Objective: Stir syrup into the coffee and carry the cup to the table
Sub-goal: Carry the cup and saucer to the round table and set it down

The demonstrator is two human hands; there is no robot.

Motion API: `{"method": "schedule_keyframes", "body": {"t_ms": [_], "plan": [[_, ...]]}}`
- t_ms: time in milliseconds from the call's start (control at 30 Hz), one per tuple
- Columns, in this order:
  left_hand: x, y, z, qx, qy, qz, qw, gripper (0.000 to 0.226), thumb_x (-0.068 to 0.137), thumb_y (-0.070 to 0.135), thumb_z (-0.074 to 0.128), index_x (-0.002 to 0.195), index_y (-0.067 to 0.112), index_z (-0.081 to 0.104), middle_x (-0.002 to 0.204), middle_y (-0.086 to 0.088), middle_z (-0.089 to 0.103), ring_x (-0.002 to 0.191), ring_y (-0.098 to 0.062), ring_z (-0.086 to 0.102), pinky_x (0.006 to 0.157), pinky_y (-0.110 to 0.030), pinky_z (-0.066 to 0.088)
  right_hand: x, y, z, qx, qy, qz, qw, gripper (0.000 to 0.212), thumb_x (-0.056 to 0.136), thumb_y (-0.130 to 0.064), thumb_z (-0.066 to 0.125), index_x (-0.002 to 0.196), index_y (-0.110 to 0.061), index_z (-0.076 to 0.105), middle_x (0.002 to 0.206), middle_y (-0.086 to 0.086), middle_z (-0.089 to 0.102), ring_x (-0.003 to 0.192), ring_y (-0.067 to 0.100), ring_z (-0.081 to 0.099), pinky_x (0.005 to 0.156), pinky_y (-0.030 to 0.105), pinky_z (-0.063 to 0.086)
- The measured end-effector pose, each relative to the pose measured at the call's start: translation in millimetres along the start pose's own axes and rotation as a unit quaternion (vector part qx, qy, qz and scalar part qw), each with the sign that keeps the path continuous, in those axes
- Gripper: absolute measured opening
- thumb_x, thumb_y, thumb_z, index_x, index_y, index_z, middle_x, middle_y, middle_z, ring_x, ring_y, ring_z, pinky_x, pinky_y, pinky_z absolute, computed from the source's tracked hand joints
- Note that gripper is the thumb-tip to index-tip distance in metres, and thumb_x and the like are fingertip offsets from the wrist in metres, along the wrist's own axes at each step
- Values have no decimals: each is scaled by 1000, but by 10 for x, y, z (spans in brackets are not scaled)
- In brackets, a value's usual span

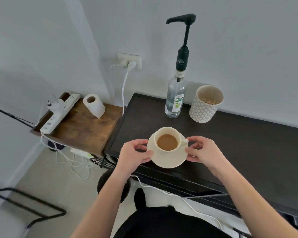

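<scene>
The cream saucer [169,160], bearing the cup [168,140] of coffee, is gripped at its left rim by the left hand [134,155] and at its right rim by the right hand [202,150], fingers clamped on it, over the dark counter's [239,143] front edge; the syrup bottle [175,98] stands behind.

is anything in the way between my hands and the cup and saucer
Nothing visible. The left hand and right hand already grip opposite edges of the saucer holding the cup. The syrup bottle and patterned container stand apart, further back.
</scene>
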State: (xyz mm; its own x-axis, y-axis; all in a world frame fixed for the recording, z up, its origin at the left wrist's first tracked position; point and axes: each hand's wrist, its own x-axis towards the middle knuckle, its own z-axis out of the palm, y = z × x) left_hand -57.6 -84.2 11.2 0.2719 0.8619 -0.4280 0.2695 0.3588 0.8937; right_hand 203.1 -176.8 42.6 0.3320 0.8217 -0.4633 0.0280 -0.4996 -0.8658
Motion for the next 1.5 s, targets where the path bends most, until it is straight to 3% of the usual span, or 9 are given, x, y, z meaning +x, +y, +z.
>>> {"method": "schedule_keyframes", "body": {"t_ms": [233, 400, 567, 733, 967, 1133, 1267, 1333, 1500], "plan": [[-492, 0, -473, -9, 54, 21, 998, 41, 89, 6, 92, 126, 20, 82, 98, -6, 86, 94, -25, 87, 88, -42, 73, -171, -251, 414, -42, -57, -36, 997, 31, 93, 4, 77, 115, -18, 78, 89, 18, 75, 88, 30, 82, 83, 45, 70], [-840, -86, -930, -34, 98, 21, 994, 40, 89, 3, 91, 126, 15, 83, 107, -19, 81, 95, -37, 84, 75, -27, 71, -356, -412, 896, -69, -88, -58, 992, 30, 93, 3, 78, 113, -19, 78, 81, 11, 76, 85, 27, 82, 84, 47, 70], [-1276, -251, -1558, -68, 133, 19, 989, 38, 87, -1, 91, 122, 12, 83, 99, -12, 75, 84, -26, 80, 75, -30, 72, -658, -552, 1563, -85, -131, -75, 985, 31, 94, 3, 78, 117, -18, 77, 90, 18, 78, 86, 26, 83, 82, 42, 70], [-1775, -517, -2266, -93, 180, 7, 979, 38, 87, -4, 90, 120, 13, 82, 114, -24, 75, 101, -43, 83, 80, -37, 73, -979, -600, 2356, -92, -177, -77, 977, 32, 94, 3, 77, 121, -15, 75, 99, 26, 76, 85, 26, 83, 72, 31, 69], [-2510, -1025, -3149, -133, 242, -5, 961, 41, 86, -4, 90, 123, 10, 81, 113, -21, 74, 82, -23, 81, 76, -30, 71, -1423, -603, 3475, -95, -253, -73, 960, 36, 93, 5, 77, 125, -10, 71, 92, 19, 69, 79, 25, 80, 69, 28, 68], [-3038, -1397, -3587, -168, 308, -10, 937, 38, 88, -7, 88, 123, 8, 82, 117, -30, 74, 82, -21, 79, 73, -26, 69, -1697, -575, 4211, -113, -315, -75, 939, 36, 94, 8, 75, 125, -9, 71, 94, 20, 68, 84, 27, 78, 68, 27, 68], [-3470, -1675, -3819, -209, 362, -21, 908, 37, 87, -7, 88, 119, 10, 84, 93, -8, 72, 81, -20, 78, 80, -37, 73, -1895, -573, 4733, -143, -380, -72, 911, 32, 95, 8, 74, 117, -14, 72, 96, 20, 67, 87, 28, 78, 70, 30, 69], [-3678, -1821, -3912, -227, 401, -30, 887, 37, 86, -6, 90, 117, 13, 85, 95, -6, 71, 85, -23, 78, 85, -43, 73, -1990, -567, 5008, -165, -414, -73, 892, 31, 95, 8, 74, 117, -14, 72, 98, 21, 65, 91, 31, 77, 72, 33, 70], [-4114, -2126, -4066, -263, 476, -46, 838, 36, 85, -4, 91, 114, 17, 86, 103, -11, 73, 89, -24, 81, 83, -38, 72, -2180, -535, 5671, -212, -482, -71, 847, 30, 95, 9, 72, 119, -9, 71, 95, 17, 59, 91, 32, 72, 73, 35, 71]]}}
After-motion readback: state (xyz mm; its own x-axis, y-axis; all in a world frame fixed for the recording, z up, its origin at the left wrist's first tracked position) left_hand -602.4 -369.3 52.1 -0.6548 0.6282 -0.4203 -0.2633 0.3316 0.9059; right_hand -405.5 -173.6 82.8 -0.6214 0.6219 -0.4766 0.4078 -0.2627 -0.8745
